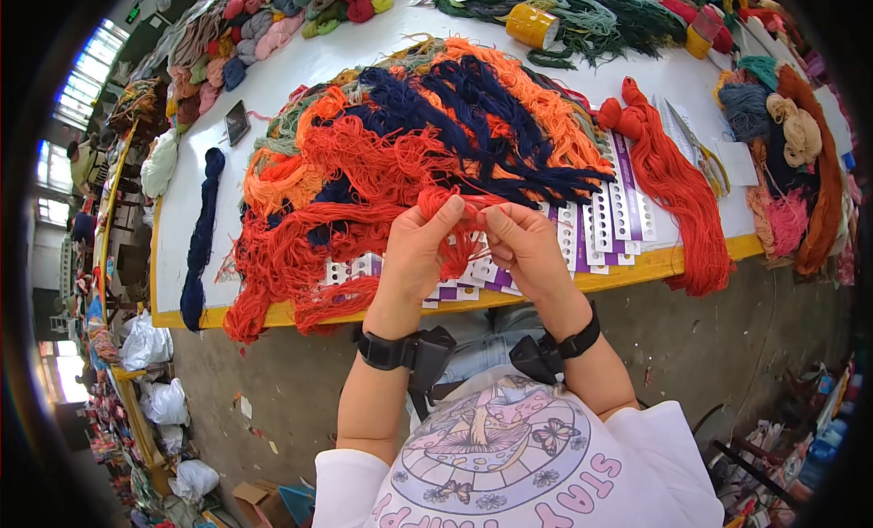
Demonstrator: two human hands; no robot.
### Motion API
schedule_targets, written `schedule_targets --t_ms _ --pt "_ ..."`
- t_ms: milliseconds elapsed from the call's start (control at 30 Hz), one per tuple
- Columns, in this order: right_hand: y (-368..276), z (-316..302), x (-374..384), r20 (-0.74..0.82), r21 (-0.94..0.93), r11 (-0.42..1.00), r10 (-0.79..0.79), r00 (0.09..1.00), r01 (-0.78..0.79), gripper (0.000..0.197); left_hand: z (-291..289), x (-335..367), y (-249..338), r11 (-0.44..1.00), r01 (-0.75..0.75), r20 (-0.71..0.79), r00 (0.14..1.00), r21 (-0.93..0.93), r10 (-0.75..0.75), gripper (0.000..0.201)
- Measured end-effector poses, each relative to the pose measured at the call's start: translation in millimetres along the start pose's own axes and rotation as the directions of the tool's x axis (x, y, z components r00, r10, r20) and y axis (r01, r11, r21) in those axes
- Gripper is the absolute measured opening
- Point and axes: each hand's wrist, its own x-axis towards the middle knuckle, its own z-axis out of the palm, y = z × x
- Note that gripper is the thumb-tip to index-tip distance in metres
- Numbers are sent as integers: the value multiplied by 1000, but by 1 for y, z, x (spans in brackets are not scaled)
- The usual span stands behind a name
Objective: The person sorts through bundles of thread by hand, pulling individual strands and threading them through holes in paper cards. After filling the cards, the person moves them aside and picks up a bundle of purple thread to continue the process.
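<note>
Both my hands meet over the front edge of the table, pinching strands of red embroidery thread [436,201]. My left hand [423,241] is closed with a looped bunch between thumb and fingers. Close beside it, my right hand [529,241] pinches the same strands by thumb and fingertips. Loose red thread [364,164] spreads left of my hands and hangs over the edge. Beneath and behind lie navy thread [482,100] and orange thread [546,110] in a tangled heap. White and purple cards with punched holes [596,228] stick out under the heap.
A tied red skein [650,150] hangs over the table's right front edge. Scissors [709,160] lie beyond it. At left are a twisted navy skein [202,237] and a phone [236,123]. A yellow tape roll [532,26] sits by green thread at the back.
</note>
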Motion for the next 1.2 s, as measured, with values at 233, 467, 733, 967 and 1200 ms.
schedule_targets --t_ms 233,467,733,967,1200 --pt "-4 4 1 -47 89 995 38 998 -33 22 2 0 0 1000 16 -42 999 -4 -16 18" --pt "-1 7 -1 -122 -133 988 -93 988 77 33 -4 3 -5 999 -14 20 1000 -41 15 21" --pt "-1 2 -1 -110 -323 941 -140 984 98 26 1 1 3 974 147 94 987 -172 -132 36" --pt "3 5 1 -24 -304 945 -135 991 121 15 12 -3 1 993 105 67 993 -58 -101 45" --pt "-1 9 -3 -71 -243 968 -82 994 62 12 5 -2 0 992 103 80 992 -73 -97 47"
